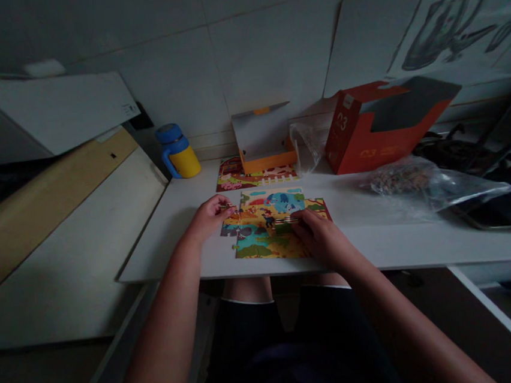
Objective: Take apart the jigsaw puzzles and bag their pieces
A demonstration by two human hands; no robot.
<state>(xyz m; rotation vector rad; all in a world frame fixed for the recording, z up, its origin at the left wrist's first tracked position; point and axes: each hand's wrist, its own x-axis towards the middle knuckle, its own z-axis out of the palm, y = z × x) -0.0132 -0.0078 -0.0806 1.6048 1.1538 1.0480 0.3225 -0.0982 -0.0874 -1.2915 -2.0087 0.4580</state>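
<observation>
White desk [369, 244] against tiled wall [269, 51], animal puzzle [260, 239] near its front edge

A yellow mug [185, 161] with a blue lid stands at the back left; the left hand [209, 219] pinches a small piece [227, 206] at the puzzle's left edge; the puzzle lies flat, and behind it an open orange box [267, 163] rests on a farm picture [230, 177]; the right hand [321, 236], fingers drawn together, grips thin stacked pieces [285, 220] above the puzzle's right part; farther right stands a red box [380, 150], a clear plastic bag [401, 178] lying in front of it.
</observation>
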